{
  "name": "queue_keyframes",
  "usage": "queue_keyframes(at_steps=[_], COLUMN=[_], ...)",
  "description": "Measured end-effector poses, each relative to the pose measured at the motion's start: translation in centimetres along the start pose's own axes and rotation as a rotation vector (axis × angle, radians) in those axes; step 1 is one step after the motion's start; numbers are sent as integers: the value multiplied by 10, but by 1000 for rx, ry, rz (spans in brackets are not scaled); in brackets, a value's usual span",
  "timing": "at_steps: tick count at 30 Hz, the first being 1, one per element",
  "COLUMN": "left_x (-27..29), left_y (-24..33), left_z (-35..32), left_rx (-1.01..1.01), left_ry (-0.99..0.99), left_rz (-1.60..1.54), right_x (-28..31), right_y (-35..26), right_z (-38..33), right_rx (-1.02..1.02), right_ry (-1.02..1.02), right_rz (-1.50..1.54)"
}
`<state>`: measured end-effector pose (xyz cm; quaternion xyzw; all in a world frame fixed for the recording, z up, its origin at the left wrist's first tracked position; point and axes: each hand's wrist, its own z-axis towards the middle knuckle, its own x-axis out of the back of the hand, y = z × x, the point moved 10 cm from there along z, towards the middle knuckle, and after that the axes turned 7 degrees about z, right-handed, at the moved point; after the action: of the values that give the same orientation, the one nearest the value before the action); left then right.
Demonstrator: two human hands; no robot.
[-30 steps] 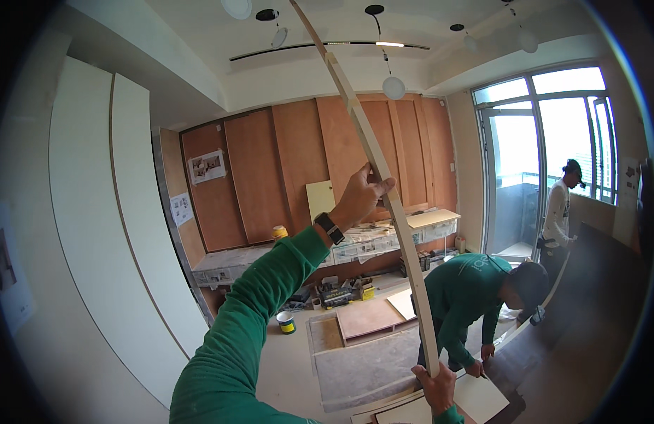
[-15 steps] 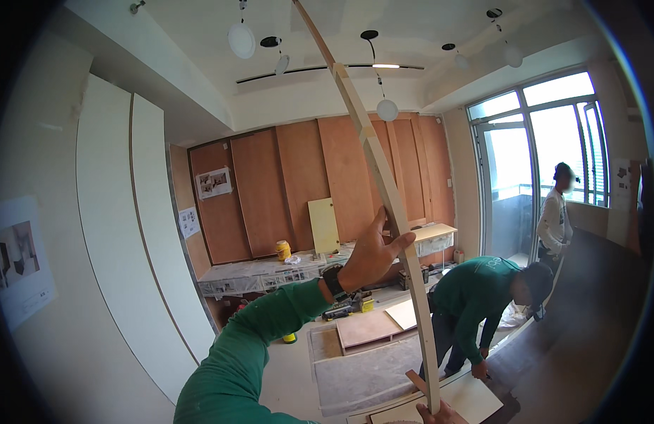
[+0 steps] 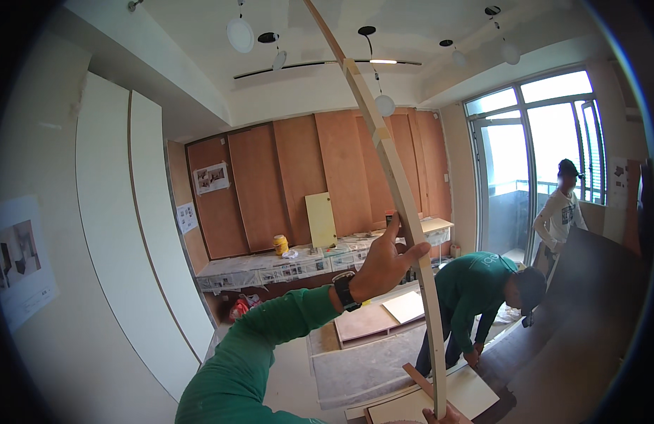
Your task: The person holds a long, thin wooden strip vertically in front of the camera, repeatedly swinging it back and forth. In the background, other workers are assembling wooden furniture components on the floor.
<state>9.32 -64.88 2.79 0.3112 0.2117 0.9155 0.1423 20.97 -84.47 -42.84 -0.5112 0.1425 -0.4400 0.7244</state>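
A long, pale wooden strip point(image 3: 403, 187) rises from the lower edge toward the ceiling, joined from several lengths and bowed by the lens. My left hand point(image 3: 383, 263), in a green sleeve with a dark wristwatch, grips it at mid-height, thumb on the near side. Down at the strip's lower end, my right hand point(image 3: 448, 415) holds it; most of that hand is cut off by the frame. Beside this end lies a short brown wood piece point(image 3: 417, 378), over a pale panel point(image 3: 475, 396).
A co-worker in green point(image 3: 475, 293) bends close on the right by a large dark panel point(image 3: 588, 304); another person point(image 3: 559, 212) stands by the window. Tall white panels point(image 3: 104, 177) line the left. A plastic-covered ledge point(image 3: 235, 272) holds a yellow jar point(image 3: 280, 244). Lamps point(image 3: 240, 35) dangle overhead.
The strip and my left hand have shifted right, the hand also slightly lower. The standing person has turned a little. The bending co-worker remains stooped, hands low.
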Motion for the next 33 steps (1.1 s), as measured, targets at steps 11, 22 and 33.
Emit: queue_keyframes(at_steps=[11,22,33], left_x=[-9,65,118], left_y=[-32,-134,-195], left_z=[21,104,174], left_rx=[62,67,174], left_ry=[-63,78,99], left_rz=[-154,-221,-233], right_x=[1,-60,-99], right_y=[-49,-120,-156], right_z=[39,139,223], right_rx=[-46,-49,-12], right_ry=[-25,29,-55], right_rz=[117,188,148])
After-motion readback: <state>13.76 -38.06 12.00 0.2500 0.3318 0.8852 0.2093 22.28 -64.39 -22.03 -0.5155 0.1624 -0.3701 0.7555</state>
